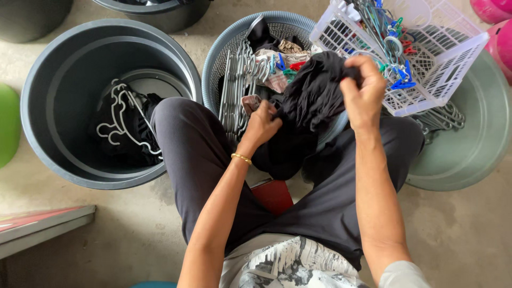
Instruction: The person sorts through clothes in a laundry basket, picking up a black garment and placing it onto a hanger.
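While both hands grip it, the black garment [312, 93] hangs bunched over the lap and blue basket [224, 48]: left hand [262, 124] pinches its lower edge, right hand [364, 88] clenches the top. Trailing cloth could snag the wire hangers [234, 90]. Its folds hide its shape.

left hand [262, 124]: mid-frame, fingers curled tight, pinching, gold bangle on wrist
right hand [364, 88]: upper right, raised higher, fist clenched, knuckles up
forearms: both bare, reaching forward

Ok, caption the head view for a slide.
Both hands, left hand and right hand, grip a black garment above a laundry basket.
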